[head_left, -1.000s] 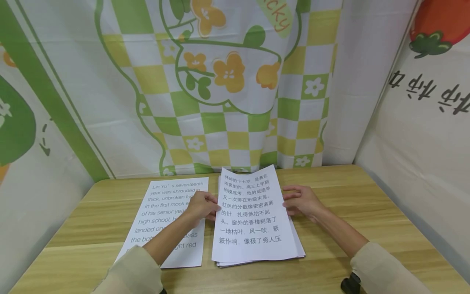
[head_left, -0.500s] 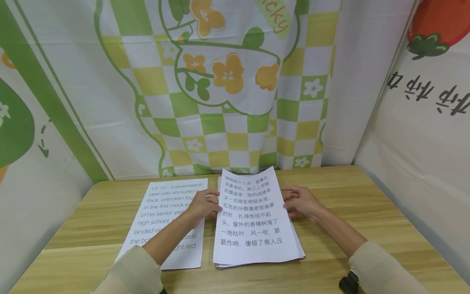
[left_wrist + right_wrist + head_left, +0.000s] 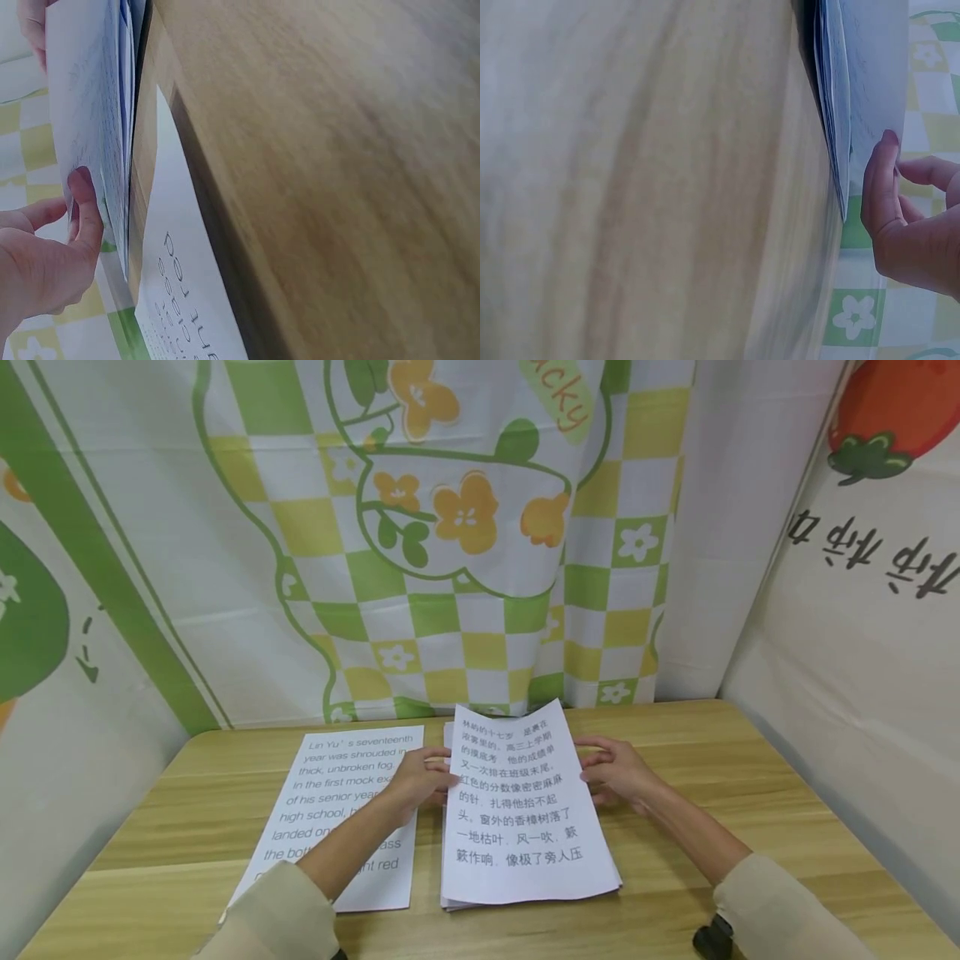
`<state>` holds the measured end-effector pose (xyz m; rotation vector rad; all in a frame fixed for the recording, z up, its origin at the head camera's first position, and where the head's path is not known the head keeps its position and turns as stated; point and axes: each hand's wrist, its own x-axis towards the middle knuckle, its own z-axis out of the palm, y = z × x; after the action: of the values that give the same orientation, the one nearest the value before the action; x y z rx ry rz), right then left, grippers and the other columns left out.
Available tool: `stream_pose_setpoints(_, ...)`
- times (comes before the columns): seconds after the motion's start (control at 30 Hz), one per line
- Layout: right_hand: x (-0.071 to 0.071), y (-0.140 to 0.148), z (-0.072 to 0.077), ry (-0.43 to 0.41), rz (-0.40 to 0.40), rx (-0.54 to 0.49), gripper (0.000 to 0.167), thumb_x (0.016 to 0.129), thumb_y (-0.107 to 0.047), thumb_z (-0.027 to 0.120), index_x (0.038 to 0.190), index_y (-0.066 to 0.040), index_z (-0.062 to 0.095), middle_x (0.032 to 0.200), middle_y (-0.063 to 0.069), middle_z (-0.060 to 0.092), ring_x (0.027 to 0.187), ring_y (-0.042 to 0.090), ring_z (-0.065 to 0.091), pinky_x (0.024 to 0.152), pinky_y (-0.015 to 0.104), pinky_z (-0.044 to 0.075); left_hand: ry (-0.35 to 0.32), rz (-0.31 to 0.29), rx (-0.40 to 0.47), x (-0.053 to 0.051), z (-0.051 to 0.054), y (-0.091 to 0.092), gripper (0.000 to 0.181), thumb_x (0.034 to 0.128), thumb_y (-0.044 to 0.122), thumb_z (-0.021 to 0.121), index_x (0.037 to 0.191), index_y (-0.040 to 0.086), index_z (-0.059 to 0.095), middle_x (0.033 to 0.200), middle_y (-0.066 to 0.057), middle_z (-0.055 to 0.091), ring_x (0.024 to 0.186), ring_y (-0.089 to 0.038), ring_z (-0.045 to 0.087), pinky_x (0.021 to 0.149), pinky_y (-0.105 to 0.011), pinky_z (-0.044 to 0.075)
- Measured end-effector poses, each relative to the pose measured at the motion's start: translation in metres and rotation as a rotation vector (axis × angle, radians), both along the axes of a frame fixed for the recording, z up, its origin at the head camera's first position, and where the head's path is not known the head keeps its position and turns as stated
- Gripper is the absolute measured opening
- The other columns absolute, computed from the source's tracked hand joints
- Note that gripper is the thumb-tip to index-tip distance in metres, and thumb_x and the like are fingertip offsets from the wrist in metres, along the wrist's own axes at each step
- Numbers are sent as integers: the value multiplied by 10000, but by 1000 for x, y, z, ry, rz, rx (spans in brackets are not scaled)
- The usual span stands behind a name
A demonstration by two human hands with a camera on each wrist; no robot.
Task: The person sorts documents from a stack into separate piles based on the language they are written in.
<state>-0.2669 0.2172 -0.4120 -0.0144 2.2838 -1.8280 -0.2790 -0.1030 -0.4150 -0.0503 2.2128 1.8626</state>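
Observation:
A white sheet with Chinese print [image 3: 513, 810] is held over a stack of papers, its upper corners bent upward. The left hand [image 3: 417, 781] pinches its left edge and the right hand [image 3: 618, 772] its right edge. In the left wrist view, the left hand [image 3: 56, 259] has its thumb on one face of the raised sheet [image 3: 82, 90] and fingers at the other. In the right wrist view, the right hand [image 3: 915, 225] pinches the sheet [image 3: 877, 67] likewise, with the stack's edges [image 3: 831, 97] beside it.
A sheet with English print [image 3: 345, 777] lies left of the stack, partly under the left forearm in view. The wooden table [image 3: 735, 760] reaches back to a checked, flowered curtain [image 3: 465, 635]. A small black object [image 3: 712, 937] is by the right sleeve.
The held sheet has shifted slightly to the right and its lower edge slightly toward the person. Both hands keep their hold at the sides.

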Motion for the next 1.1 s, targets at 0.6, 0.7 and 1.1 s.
stream_pose_setpoints(0.6,1,25,7,36,-44,60,635,929,60,657,1526,29,443,1202,200,671,850,158,693,619,285,624,34,-12,60,0,3,19,592,870,-149,685,1433,-71,518,1032,-210,714,703,-194,708,624,-317,643)
stream_pose_setpoints(0.7,1,32,11,42,-34,68,641,934,55,651,1532,48,420,1261,253,643,859,159,695,625,291,626,25,-16,61,0,5,25,598,871,-147,685,1439,-62,518,1021,-200,712,697,-183,699,611,-298,639)
stream_pose_setpoints(1.1,4,52,7,65,-34,73,662,927,64,657,1529,89,382,1273,262,647,866,152,696,599,287,615,10,-44,94,-1,4,45,601,870,-171,626,1450,-62,509,1014,-200,696,684,-185,685,656,-342,657)
